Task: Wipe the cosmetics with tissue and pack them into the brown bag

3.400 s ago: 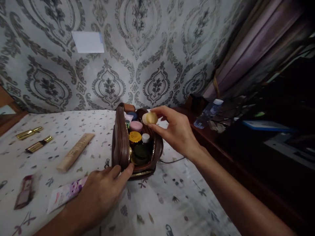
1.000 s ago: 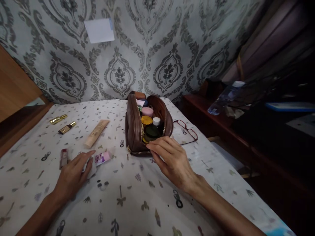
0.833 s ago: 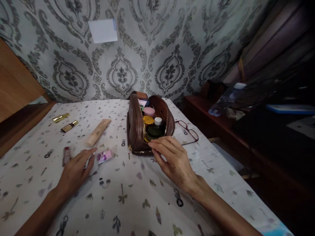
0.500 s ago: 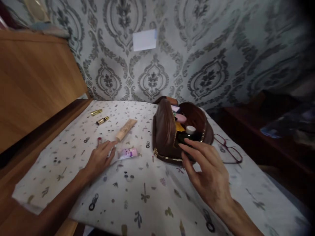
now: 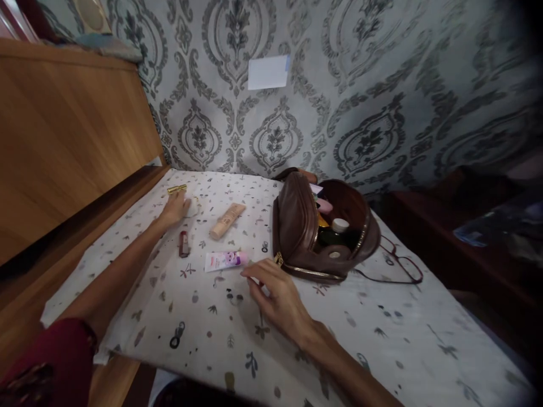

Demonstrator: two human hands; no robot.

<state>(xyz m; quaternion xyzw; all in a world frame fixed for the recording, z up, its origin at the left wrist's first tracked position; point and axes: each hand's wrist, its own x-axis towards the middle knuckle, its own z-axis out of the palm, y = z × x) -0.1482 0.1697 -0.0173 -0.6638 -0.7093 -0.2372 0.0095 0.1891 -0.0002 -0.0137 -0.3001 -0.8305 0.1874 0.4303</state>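
Observation:
My left hand (image 5: 175,208) reaches far out to the back left of the cloth-covered table (image 5: 220,333). Its fingers curl over something small and pale that I cannot make out, just below a gold tube (image 5: 177,189). My right hand (image 5: 275,291) rests near the table's middle with fingers loosely apart and nothing in them. Its fingertips lie close to a pink-and-white tube (image 5: 226,260) and the zipper end of an open brown pouch (image 5: 296,226). Inside the pouch stand several small jars and bottles (image 5: 335,232).
A beige tube (image 5: 228,220) and a dark red lipstick (image 5: 184,243) lie between my hands. Red-framed glasses (image 5: 396,265) sit right of the pouch. A wooden panel (image 5: 63,135) rises on the left, patterned wallpaper stands behind, and dark furniture (image 5: 466,243) stands on the right.
My left hand has left the pink tube and reached further back to the gold tubes. My right hand has come off the pouch's rim down to the cloth. The view has swung left.

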